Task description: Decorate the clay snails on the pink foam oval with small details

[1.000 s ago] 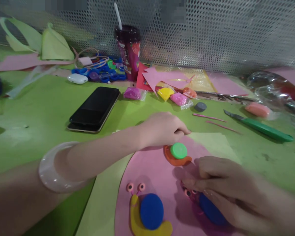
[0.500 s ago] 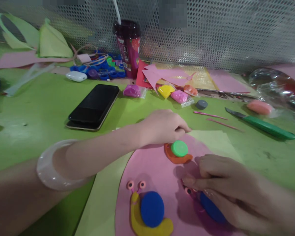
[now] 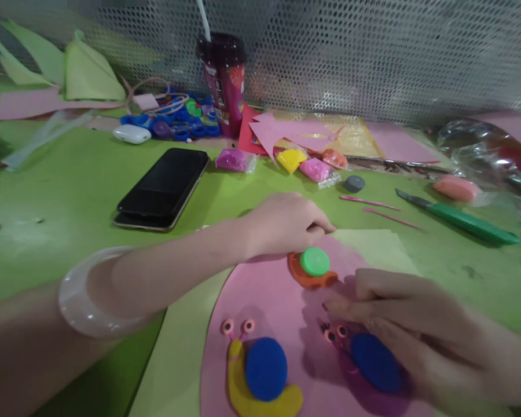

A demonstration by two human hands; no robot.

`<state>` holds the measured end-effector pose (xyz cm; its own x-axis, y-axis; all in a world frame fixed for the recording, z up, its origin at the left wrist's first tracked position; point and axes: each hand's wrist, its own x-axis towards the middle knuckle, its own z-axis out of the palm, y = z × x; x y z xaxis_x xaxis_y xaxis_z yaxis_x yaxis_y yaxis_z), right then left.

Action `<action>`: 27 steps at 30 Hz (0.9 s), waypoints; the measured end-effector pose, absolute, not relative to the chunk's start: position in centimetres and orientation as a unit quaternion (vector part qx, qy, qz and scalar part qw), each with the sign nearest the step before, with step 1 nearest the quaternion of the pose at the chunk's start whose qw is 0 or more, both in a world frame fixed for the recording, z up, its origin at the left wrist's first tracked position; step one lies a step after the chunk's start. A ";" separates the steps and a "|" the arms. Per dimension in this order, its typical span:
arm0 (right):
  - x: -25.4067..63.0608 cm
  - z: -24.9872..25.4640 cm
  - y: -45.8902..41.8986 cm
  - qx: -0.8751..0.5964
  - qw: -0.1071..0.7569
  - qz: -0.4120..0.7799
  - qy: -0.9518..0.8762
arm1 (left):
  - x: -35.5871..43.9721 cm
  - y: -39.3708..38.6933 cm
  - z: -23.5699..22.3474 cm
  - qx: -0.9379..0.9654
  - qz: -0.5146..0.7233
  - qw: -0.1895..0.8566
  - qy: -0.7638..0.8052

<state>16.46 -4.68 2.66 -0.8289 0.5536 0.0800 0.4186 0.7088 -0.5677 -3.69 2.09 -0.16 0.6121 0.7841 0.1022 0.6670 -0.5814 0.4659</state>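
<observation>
A phone (image 3: 162, 188) lay left on the counter (image 3: 69, 191). The yellow snail (image 3: 238, 385) lay nearer, on pink paper (image 3: 269, 295). The left hand (image 3: 286, 223) rested curled at the paper's far edge; its grip was hidden. Beside it lay the orange snail (image 3: 301, 278). Nearer and right, the right hand (image 3: 399, 313) was over the purple snail (image 3: 362, 388), fingers bunched, any pinch indiscernible. Judged risks: dragging fingertips could dislodge its eyes (image 3: 341, 331); rightward reaching could meet the knife's (image 3: 473, 223) bare blade.
</observation>
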 end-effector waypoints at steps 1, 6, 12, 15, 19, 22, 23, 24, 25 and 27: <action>16.6 2.8 -4.5 -0.270 0.128 0.276 -0.913 | -3.7 2.1 -0.2 0.876 0.152 0.196 0.414; 18.9 3.9 -1.5 -0.427 0.194 0.102 -0.877 | -3.7 2.1 -0.2 0.875 0.154 0.210 0.407; 23.5 2.5 4.6 -0.501 0.039 -0.008 -0.865 | -3.9 2.0 -0.1 0.856 0.186 0.249 0.414; 24.5 1.4 6.0 -0.458 0.065 0.002 -0.887 | -4.1 1.8 0.2 0.837 0.279 0.223 0.415; 24.7 1.0 5.9 -0.463 0.100 -0.029 -0.880 | -4.3 0.8 2.3 0.815 0.371 0.187 0.404; 24.8 1.4 5.6 -0.488 0.075 -0.020 -0.870 | -4.2 -0.8 4.9 0.812 0.372 0.171 0.416; 24.8 1.6 5.5 -0.492 0.061 -0.014 -0.868 | -4.2 -1.4 5.6 0.807 0.376 0.166 0.424; 24.8 1.7 5.4 -0.496 0.049 -0.008 -0.867 | -4.1 -2.1 6.2 0.800 0.381 0.163 0.433; 24.7 1.9 5.4 -0.499 0.038 -0.004 -0.866 | -4.1 -2.8 6.6 0.797 0.388 0.158 0.435; 24.5 2.1 5.5 -0.504 0.019 0.001 -0.863 | -4.2 -4.1 6.8 0.806 0.384 0.148 0.426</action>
<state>24.52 5.48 2.12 -0.4904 0.8709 0.0312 0.8709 0.4911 -0.0204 -4.23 -4.08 6.77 0.3415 0.8001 0.4931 0.5728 -0.5932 0.5658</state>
